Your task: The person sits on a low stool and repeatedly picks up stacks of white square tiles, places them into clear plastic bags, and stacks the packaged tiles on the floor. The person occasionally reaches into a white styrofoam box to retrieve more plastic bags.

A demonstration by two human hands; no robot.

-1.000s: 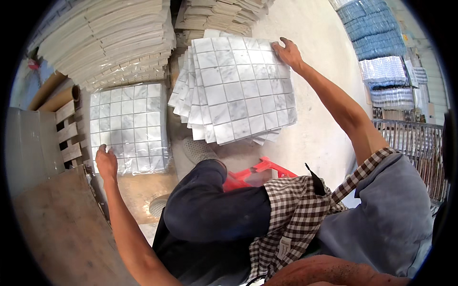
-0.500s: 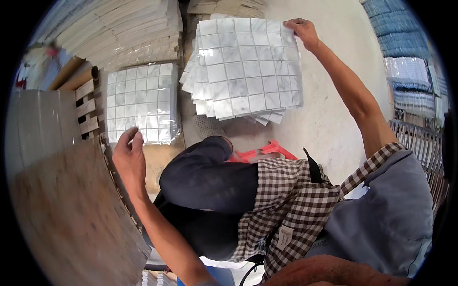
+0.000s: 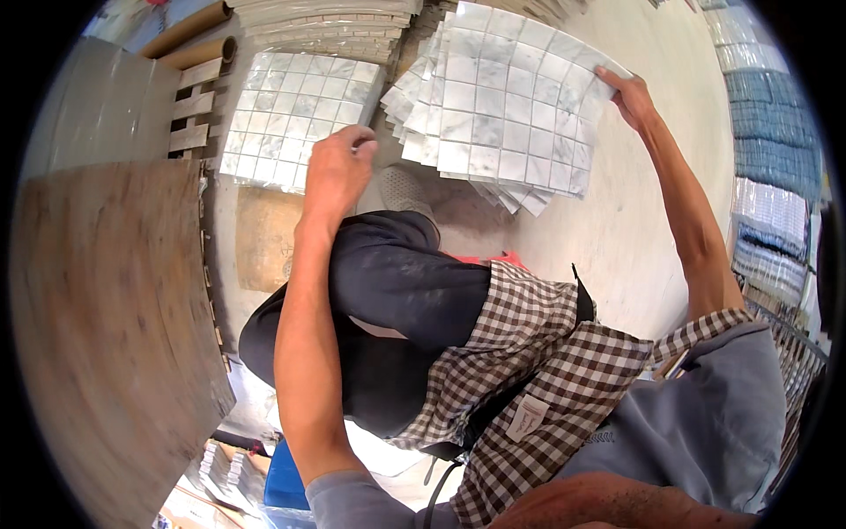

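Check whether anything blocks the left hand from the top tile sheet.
Nothing visible blocks the left hand from the top tile sheet; the fanned sheets jut out on that side, but beneath it.

Tile stack [image 3: 295,110] apparently atop board [image 3: 263,240], sheets [image 3: 520,106] right

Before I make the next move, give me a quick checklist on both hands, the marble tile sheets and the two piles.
1. Right hand gripping the top sheet: ok, fingers are on its right edge.
2. Top sheet fully clear of the pile: cannot tell, its underside is hidden.
3. Fanned sheets beneath squared up: not ok, corners stick out at the left and below.
4. Left stack aligned: ok, as far as it shows.
5. Left hand clear of the left stack: cannot tell, it overlaps the stack's near right part in this view.
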